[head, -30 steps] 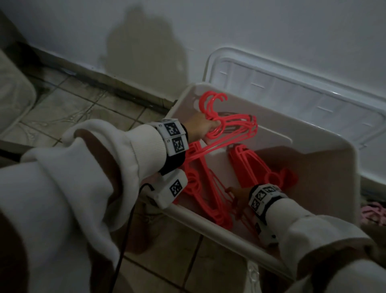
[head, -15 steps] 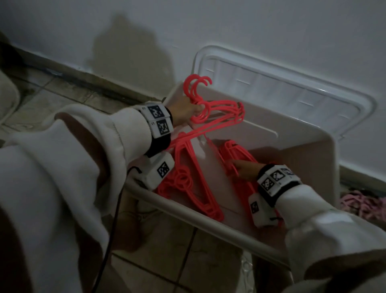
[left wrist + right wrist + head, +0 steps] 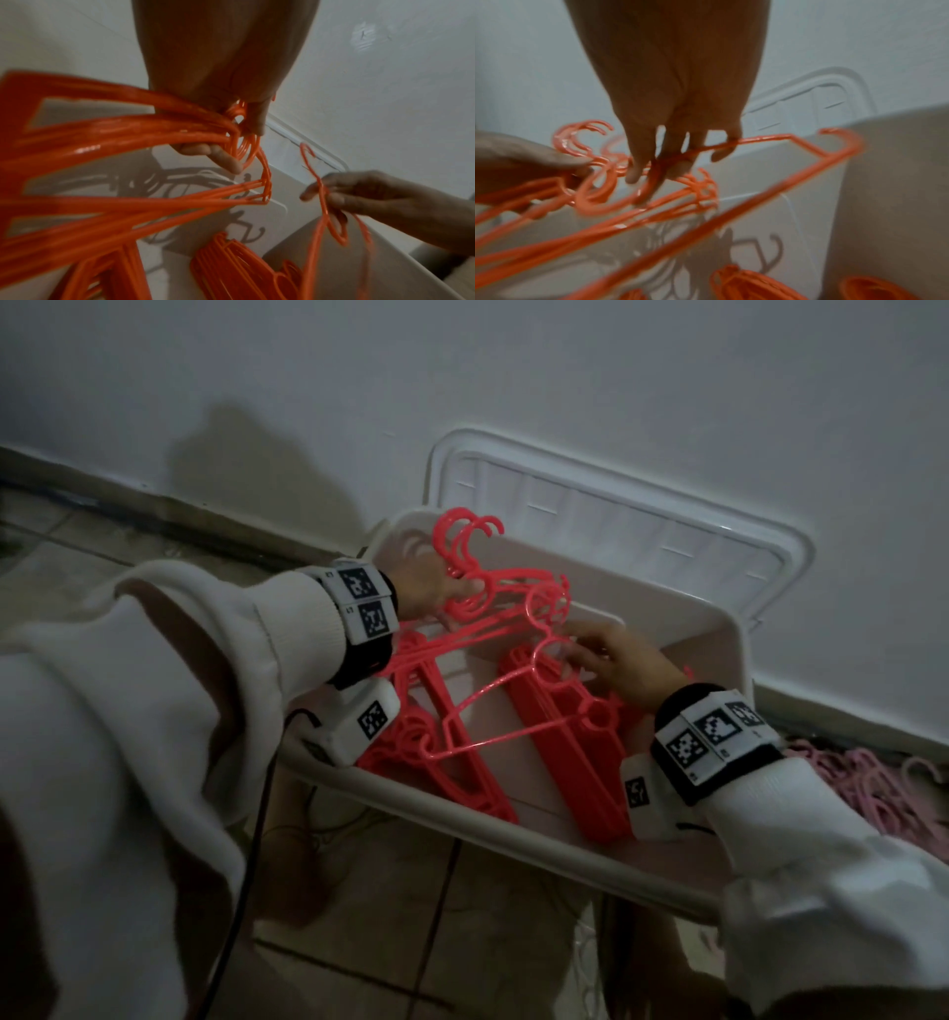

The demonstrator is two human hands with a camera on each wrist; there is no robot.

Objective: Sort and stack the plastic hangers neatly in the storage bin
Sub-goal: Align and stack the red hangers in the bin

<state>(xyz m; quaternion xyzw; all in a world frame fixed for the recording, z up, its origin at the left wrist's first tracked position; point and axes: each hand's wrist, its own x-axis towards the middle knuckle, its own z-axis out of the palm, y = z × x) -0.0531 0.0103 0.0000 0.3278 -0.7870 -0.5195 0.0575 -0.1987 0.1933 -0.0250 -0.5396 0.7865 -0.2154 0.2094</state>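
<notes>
Left hand (image 3: 430, 589) grips a bunch of coral-red plastic hangers (image 3: 477, 613) just below their hooks, fingers curled round the necks – hooks fan out above the far-left corner of the white plastic storage bin (image 3: 524, 834), the bodies trailing down toward the near left. In the left wrist view the same bunch (image 3: 123, 142) splays out from the fist (image 3: 213, 81).

Right hand (image 3: 613, 660) pinches a single coral-red hanger (image 3: 493, 711) at its neck, thumb against fingertips, the rest of the fingers loosely spread; that hanger hangs over the middle of the bin, just right of the bunch, its hook near the bunch's hooks. Right wrist view shows fingers (image 3: 659, 170) closed on the thin neck – blurry, exact contact hard to read.

Inside the bin, a stacked row of red hangers (image 3: 570, 762) lies along the right side and another red stack (image 3: 462, 778) along the near left, both on the bin floor.

White bin lid (image 3: 616, 526) leans on the wall behind the bin. Pile of pale pink hangers (image 3: 873, 783) on the tiled floor to the right, outside the bin.
</notes>
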